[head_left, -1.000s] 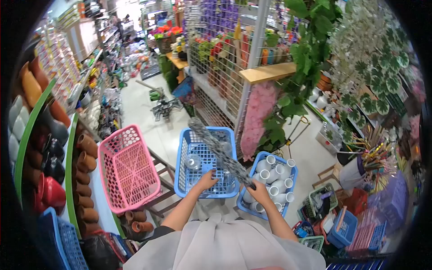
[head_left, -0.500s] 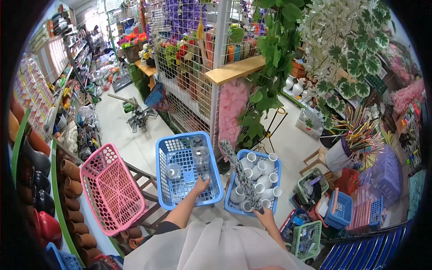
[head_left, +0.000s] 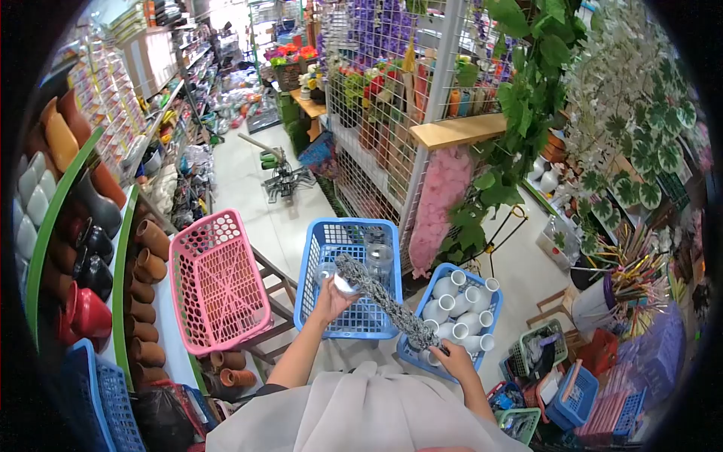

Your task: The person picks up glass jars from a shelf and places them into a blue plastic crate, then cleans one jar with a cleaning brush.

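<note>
Hands (head_left: 456,363) hold duster (head_left: 385,303), clear vessel (head_left: 343,285).

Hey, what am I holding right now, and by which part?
Your right hand holds the grey duster by its near end. Your left hand appears to hold a shiny clear vessel, but I can't tell by which part.

A: Which type of premises do we identify?
B: We classify it as a shop. We observe terracotta pots (head_left: 148,352) shelved in a row, purple flowers (head_left: 388,26) at a wire partition (head_left: 442,71), and small packaged goods (head_left: 104,94) racked in rows.
</note>
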{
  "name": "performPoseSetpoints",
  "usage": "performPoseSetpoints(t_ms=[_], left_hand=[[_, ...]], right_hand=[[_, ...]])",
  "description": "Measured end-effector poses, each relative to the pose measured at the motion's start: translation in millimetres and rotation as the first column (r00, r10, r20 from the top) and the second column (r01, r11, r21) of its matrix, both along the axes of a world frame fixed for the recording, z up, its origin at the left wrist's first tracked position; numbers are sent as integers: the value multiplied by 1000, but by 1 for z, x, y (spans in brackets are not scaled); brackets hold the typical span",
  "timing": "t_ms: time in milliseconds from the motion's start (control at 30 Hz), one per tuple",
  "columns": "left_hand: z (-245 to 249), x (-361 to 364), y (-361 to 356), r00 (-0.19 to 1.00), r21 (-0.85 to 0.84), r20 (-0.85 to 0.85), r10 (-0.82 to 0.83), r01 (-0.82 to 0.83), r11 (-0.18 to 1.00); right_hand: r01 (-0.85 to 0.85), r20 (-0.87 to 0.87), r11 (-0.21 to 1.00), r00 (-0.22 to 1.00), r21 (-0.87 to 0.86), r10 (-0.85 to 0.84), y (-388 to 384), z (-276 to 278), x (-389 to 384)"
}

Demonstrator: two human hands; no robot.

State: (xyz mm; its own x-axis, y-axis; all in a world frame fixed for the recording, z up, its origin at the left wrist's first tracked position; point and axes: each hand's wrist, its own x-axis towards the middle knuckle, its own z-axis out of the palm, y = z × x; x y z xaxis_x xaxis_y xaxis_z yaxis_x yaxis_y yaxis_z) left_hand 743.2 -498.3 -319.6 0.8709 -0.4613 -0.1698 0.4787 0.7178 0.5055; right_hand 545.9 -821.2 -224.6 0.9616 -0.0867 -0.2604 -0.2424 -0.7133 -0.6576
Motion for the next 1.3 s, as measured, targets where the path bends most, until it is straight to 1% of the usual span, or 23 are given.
performPoseSetpoints(t_ms=[67,100,167,233,300,367,400,500,567,600,633,700,733,767,833,900,967,1000,1033,1100,1167,1200,1300], left_hand=[[10,-3,2,993,-73,-41,106,-109,991],[17,-5,4,993,-77,-36,115,-118,990],[30,-9,8,984,-127,-140,113,-131,983],[32,-10,12,990,-147,-97,104,-118,982],[37,-9,15,995,-119,50,90,-83,989],[45,-10,16,991,-60,8,135,-134,989],[51,-10,16,988,-67,-41,150,-153,986],[59,-13,15,960,9,-136,247,-248,969],[58,-9,23,962,131,94,256,-267,955],[60,-6,27,944,11,104,312,-314,949],[61,-6,32,943,11,109,315,-318,948],[61,-9,40,951,-79,-22,308,-309,948],[58,-10,39,951,12,-26,308,-308,951],[56,-12,39,949,13,-28,315,-314,949],[57,-13,41,966,155,107,237,-252,955],[65,-11,45,954,123,145,261,-279,952],[74,-18,53,940,23,115,322,-326,945],[73,-17,62,953,44,198,229,-242,969],[68,-19,60,952,44,196,233,-246,968],[61,-23,52,941,264,235,245,-304,915],[63,-23,58,943,249,210,260,-308,918],[61,-21,63,934,264,240,265,-325,908],[58,-21,77,943,262,255,213,-280,924]], right_hand=[[-21,27,999,999,-28,21,5,9,4],[-30,32,999,999,-32,31,6,12,5],[-57,47,995,997,-84,61,5,17,7],[-100,46,992,994,-80,104,0,21,8],[-139,44,988,989,-74,142,-5,27,8],[-96,54,968,992,-230,111,-9,35,10],[-19,117,975,992,-223,46,-8,33,12],[-11,228,944,969,-329,91,4,32,15],[-63,251,954,958,-294,140,8,32,13],[-97,229,954,959,-285,167,6,36,12],[-132,209,952,959,-277,194,2,38,13],[-116,205,938,960,-327,191,-6,30,20],[-67,223,946,964,-318,144,-4,29,21],[-19,239,951,966,-307,96,-3,28,21],[-76,243,957,959,-279,148,-1,22,18],[-172,265,957,936,-233,232,0,20,16],[-163,250,954,941,-251,227,-1,28,19],[-103,219,961,962,-258,162,1,32,21],[-42,188,963,978,-267,95,3,37,24],[-30,195,967,977,-255,82,10,36,23],[-160,170,977,968,-143,184,7,17,22],[-197,194,967,954,-160,227,5,16,21],[-106,195,966,969,-238,154,-9,24,25]])
